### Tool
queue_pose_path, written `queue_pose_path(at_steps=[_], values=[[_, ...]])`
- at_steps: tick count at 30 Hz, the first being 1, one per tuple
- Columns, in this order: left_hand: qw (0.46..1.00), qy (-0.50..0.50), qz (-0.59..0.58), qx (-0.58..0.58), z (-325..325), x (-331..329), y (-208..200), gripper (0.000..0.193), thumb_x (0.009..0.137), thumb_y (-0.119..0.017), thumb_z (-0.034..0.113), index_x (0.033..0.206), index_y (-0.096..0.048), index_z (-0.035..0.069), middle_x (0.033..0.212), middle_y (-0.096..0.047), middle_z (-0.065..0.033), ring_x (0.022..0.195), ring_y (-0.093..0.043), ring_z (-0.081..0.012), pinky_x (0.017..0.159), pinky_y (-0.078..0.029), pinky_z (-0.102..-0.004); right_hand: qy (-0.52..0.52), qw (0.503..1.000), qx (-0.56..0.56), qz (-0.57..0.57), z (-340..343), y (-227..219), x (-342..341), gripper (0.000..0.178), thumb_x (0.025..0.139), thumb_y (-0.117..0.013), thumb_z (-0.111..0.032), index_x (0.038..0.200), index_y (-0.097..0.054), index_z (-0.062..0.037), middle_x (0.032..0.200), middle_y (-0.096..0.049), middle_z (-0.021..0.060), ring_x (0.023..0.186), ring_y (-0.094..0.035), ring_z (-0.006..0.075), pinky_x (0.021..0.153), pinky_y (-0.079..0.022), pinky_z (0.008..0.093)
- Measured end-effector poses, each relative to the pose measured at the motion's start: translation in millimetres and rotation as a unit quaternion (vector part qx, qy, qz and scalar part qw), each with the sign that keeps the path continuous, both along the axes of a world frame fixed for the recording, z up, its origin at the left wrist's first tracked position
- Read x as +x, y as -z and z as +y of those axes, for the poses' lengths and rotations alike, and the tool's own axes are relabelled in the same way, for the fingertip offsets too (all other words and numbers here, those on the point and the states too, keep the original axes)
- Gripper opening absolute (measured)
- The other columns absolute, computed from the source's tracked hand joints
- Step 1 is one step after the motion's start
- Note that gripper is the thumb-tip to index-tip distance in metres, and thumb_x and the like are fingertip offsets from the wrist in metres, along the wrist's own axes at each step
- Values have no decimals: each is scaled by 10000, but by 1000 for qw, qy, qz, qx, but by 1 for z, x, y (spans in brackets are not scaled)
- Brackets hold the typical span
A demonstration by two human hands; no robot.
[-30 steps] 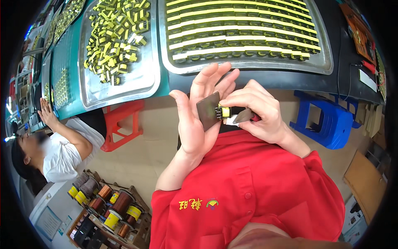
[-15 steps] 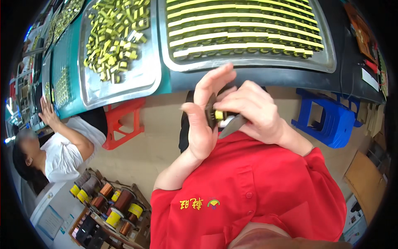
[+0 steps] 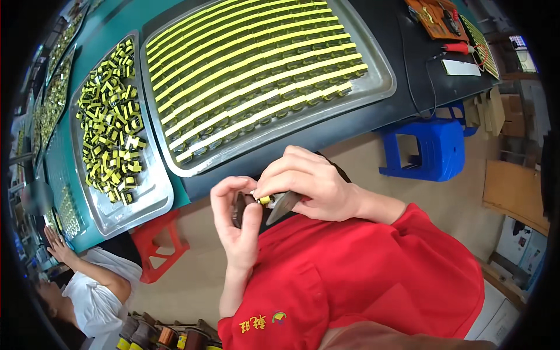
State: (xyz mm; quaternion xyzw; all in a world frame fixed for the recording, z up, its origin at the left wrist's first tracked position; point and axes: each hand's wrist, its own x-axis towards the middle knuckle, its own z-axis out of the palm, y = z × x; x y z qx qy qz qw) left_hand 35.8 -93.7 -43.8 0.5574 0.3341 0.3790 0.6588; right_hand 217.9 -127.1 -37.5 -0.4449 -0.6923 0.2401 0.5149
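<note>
Close in front of my chest, both hands are curled around one small transformer with yellow tape (image 3: 265, 200). My left hand (image 3: 236, 219) has its thumb and fingers bent around a dark flat piece (image 3: 238, 209) beside the transformer. My right hand (image 3: 309, 184) grips a grey, flat blade-like piece (image 3: 283, 206) on the other side; its fingertips reach the transformer's top. Fingers hide most of what is held, so the exact kind of the two flat pieces cannot be made out. Past my hands lies a metal tray (image 3: 382, 87) of yellow-taped transformers in tight rows.
A second metal tray (image 3: 160, 201) at left holds a loose heap of transformers. At far right are a red-handled probe (image 3: 458, 48), a white strip (image 3: 461, 67) and a cable. Blue (image 3: 440, 151) and red (image 3: 157, 248) stools stand below the table. A co-worker (image 3: 105, 286) sits at left.
My view has swung, so the trays and the co-worker appear lower and further left. My left fingers have bent in closer around the held transformer, and my right hand stays against it.
</note>
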Motion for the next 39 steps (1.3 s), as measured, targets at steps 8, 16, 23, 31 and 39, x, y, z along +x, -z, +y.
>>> queue_pose_path(at_steps=[8, 16, 23, 31, 39], values=[[984, -1, -119, -136, -3, 10, -4, 348, 892, -602, 80, 1199, -445, 36, 1023, -520, -82, 753, -489, -101, 641, -409, -215, -22, 987, -154, 49, -8, 0, 14, 344, 680, -682, 58, 1011, -655, -30, 885, -650, 65, 783, -557, 216, 677, -460, 311], [988, 5, -91, -122, 7, 12, -1, 322, 916, -580, 59, 1220, -477, 38, 1039, -590, -91, 904, -580, -137, 622, -418, -209, 157, 971, -159, 87, -21, -9, 71, 260, 801, -626, 63, 1053, -632, 1, 930, -628, 50, 732, -501, 75, 670, -426, 227], [997, 3, -47, -68, 2, 7, 1, 280, 933, -557, 44, 1207, -495, 40, 1011, -611, -71, 882, -567, -109, 625, -404, -201, 372, 882, -106, -269, -22, -19, 127, 392, 765, -542, 140, 1122, -617, -2, 935, -629, 115, 768, -597, 179, 700, -466, 285], [996, -18, -22, -86, 0, -1, 2, 242, 930, -538, 12, 1170, -518, 26, 1006, -631, -77, 835, -547, -87, 635, -407, -199, 343, 903, -129, -223, -14, -15, 123, 344, 784, -585, 93, 1110, -625, -9, 933, -622, 128, 758, -592, 201, 695, -469, 297], [998, 1, 52, -27, 23, -31, -21, 231, 901, -497, -31, 1123, -550, 6, 1048, -646, -108, 795, -553, -71, 645, -400, -188, 361, 892, -159, -221, -16, -17, 118, 309, 791, -603, 74, 1088, -614, -11, 874, -588, 129, 738, -575, 245, 698, -467, 312]])
